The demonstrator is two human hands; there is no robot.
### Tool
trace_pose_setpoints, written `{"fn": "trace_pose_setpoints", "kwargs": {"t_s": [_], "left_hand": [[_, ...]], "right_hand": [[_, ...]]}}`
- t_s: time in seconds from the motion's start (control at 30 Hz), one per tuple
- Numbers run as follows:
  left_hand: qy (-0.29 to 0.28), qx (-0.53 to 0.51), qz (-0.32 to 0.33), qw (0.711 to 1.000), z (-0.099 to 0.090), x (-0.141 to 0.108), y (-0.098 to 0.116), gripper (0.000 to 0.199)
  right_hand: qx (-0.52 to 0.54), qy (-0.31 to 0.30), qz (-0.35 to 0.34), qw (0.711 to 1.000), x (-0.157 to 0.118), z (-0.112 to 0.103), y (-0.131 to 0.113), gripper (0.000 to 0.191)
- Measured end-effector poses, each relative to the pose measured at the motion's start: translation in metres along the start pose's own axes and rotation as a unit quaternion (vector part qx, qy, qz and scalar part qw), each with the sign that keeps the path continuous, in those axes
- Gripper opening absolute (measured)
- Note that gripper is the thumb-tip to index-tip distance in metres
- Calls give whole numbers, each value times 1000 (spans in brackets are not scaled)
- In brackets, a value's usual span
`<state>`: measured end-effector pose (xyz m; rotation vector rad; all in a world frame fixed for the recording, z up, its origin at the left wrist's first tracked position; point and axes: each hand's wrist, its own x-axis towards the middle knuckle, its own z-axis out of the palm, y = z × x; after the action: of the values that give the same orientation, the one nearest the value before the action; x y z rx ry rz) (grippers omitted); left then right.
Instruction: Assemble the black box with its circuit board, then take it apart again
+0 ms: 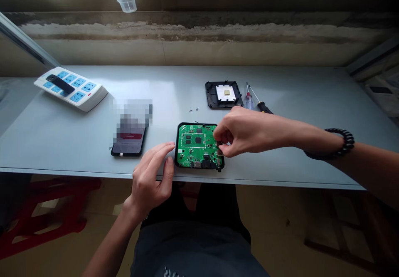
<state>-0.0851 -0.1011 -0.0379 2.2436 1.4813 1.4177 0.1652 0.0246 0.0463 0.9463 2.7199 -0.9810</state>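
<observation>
Green circuit board (195,146) exposed in a black square plastic housing (178,146) on a pale grey table (68,137); right hand (243,131) pinched at the board's right edge, left hand (149,177) open just beside the housing. Black plastic cover (215,96) already off, tiny loose screws (193,110) lying nearby; board still seated.

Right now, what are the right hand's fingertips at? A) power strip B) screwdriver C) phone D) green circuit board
D: the fingertips of the right hand are bunched at the right edge of the green circuit board.
</observation>
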Motion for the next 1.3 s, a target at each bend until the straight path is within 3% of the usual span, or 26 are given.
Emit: {"fn": "trace_pose_setpoints", "kwargs": {"t_s": [0.6,0.83,1.3], "left_hand": [[-22,-2,36,999,2,-3,-3,39],[-9,23,72,997,3,-3,-5,34],[-17,33,66,997,3,-3,-3,31]], "right_hand": [[7,-4,4,1000,2,0,2,29],[6,-33,23,999,4,-3,-1,27],[-83,-26,19,996,6,-7,-13,28]]}}
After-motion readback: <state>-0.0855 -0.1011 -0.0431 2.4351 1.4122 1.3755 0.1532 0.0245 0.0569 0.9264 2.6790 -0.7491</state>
